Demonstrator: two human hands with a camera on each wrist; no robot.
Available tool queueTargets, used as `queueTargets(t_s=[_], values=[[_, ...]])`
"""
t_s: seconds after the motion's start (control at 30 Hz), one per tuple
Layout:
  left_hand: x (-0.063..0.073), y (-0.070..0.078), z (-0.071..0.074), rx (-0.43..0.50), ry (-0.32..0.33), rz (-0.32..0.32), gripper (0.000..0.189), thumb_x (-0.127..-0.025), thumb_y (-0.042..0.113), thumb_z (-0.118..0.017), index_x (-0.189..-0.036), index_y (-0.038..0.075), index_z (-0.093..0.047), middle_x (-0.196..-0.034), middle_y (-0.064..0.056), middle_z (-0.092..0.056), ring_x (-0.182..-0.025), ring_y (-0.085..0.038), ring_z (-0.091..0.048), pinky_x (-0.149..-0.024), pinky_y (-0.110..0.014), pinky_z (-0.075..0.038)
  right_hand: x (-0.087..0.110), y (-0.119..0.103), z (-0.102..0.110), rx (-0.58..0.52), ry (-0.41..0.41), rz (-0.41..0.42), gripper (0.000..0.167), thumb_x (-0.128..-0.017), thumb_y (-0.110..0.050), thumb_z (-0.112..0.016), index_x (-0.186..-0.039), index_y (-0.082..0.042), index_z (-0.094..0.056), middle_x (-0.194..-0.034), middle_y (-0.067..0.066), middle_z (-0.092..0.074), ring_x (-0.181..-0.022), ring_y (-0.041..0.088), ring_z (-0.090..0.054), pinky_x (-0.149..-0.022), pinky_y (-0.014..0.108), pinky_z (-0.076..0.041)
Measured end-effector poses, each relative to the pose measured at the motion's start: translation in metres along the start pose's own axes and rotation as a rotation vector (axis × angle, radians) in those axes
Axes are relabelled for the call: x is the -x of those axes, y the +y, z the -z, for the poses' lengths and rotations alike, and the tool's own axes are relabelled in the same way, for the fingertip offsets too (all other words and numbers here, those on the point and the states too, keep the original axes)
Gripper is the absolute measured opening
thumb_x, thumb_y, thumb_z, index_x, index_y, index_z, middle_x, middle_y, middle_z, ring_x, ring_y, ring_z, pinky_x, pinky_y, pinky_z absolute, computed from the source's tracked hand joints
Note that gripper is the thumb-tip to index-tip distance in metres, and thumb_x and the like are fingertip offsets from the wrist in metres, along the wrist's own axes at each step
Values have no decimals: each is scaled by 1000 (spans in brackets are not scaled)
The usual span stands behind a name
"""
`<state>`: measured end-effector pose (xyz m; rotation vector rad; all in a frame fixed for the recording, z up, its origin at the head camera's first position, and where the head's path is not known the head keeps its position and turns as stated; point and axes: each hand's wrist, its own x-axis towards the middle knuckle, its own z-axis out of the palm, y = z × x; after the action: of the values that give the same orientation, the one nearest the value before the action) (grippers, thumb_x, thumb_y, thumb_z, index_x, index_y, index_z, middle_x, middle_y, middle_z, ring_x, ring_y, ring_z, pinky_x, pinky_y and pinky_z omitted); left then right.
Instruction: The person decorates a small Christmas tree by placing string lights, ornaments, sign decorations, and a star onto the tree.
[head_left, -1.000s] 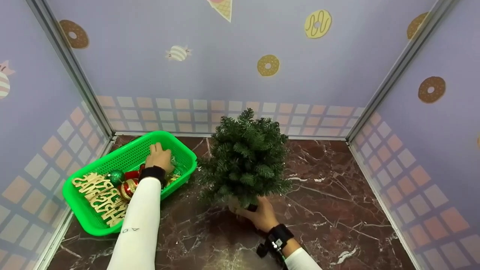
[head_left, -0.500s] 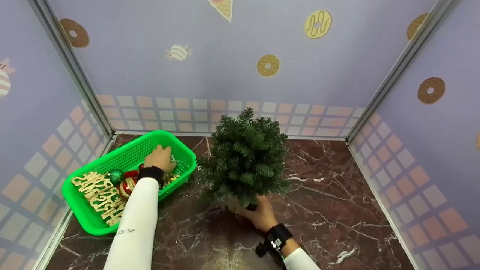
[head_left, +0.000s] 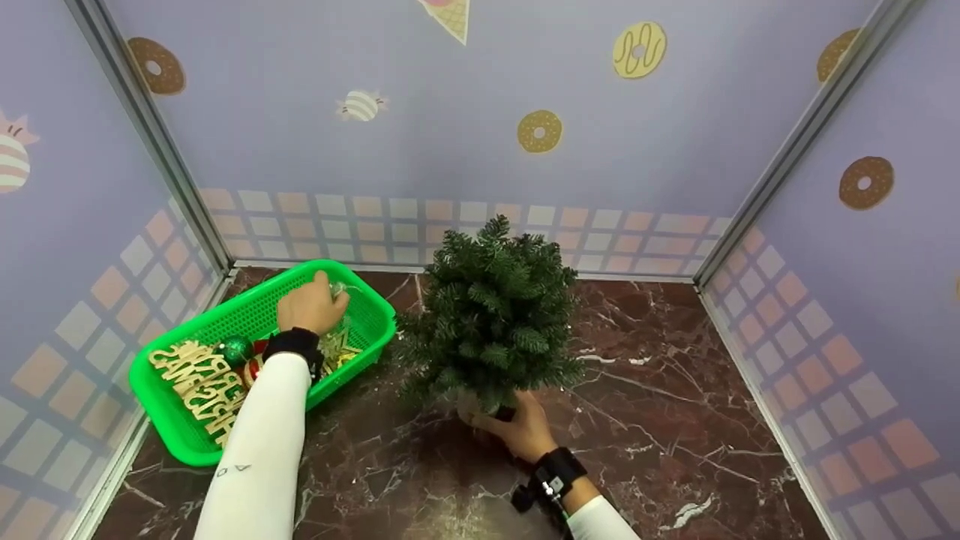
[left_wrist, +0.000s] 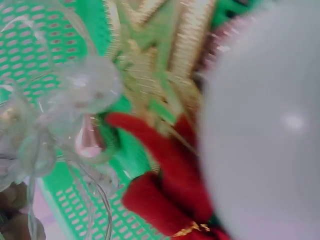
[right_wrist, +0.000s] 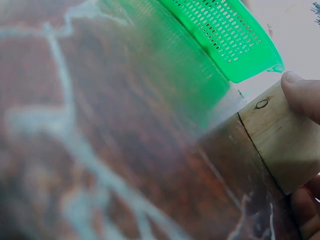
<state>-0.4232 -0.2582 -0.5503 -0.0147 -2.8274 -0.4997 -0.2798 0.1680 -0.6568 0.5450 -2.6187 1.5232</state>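
Note:
In the head view my left hand (head_left: 311, 304) is over the far end of a green basket (head_left: 184, 450). It pinches a string of clear bulb lights (left_wrist: 90, 85), whose wires and bulbs dangle in the left wrist view; the fingertips are partly hidden. My right hand (head_left: 523, 431) grips the wooden base (right_wrist: 282, 140) of a small artificial Christmas tree (head_left: 495, 315). The tree stands upright right of the basket. Under the lights lie a red felt ornament (left_wrist: 170, 170) and gold glitter stars (left_wrist: 145, 70).
Gold lettering (head_left: 199, 390) and a green glitter ball (head_left: 236, 349) lie in the basket's near left part. A red and gold ball (head_left: 251, 371) is half covered by the left sleeve. Patterned panels (head_left: 450, 150) enclose the dark marble table (head_left: 645, 420) at the back and sides.
My left hand has risen slightly and shifted left, with the clear lights now showing at its fingertips. More gold stars are uncovered. The right hand and tree stay in place.

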Motion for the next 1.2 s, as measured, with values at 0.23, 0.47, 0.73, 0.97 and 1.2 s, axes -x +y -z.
queueTargets(t_s=[0.23, 0.47, 0.73, 0.97, 1.2], values=[[3, 11, 18, 140, 114, 62, 42, -110, 42, -47, -126, 7, -63, -64, -9, -51, -51, -24, -40, -51, -37, -24, 1, 2, -1, 62, 38, 69, 48, -91, -50, -85, -135, -38, -70, -132, -7, -73, -124, 18, -70, -106, 45, -56], [7, 25, 35, 339, 165, 115, 39, -113, 42, -41, -117, 8, -59, -82, -12, -55, -69, -29, -45, -68, -42, -31, 1, 3, -3, 60, 37, 68, 47, -91, -50, -85, -133, -37, -71, -129, -5, -74, -121, 19, -71, -104, 46, -57], [13, 47, 48, 591, 272, 109, 28, -111, 34, -49, -104, 9, -57, -79, -5, -48, -66, -24, -41, -72, -40, -31, 4, 0, -3, 39, 3, -24, 56, -89, -57, -84, -140, -42, -65, -138, -6, -68, -129, 20, -66, -110, 47, -54], [31, 72, 49, 931, 367, 126, 22, -109, 25, -57, -90, 15, -57, -76, 2, -48, -66, -14, -42, -70, -31, -35, 3, -1, -2, 29, -5, -29, 55, -88, -56, -85, -138, -44, -66, -138, -6, -68, -129, 18, -65, -112, 45, -53], [67, 96, 47, 1208, 357, 73, 21, -110, 24, -59, -95, 10, -65, -77, 2, -57, -68, -14, -52, -60, -25, -39, 2, -3, 0, 8, -1, -42, 55, -87, -55, -86, -137, -45, -66, -137, -7, -67, -129, 16, -65, -112, 45, -53]])
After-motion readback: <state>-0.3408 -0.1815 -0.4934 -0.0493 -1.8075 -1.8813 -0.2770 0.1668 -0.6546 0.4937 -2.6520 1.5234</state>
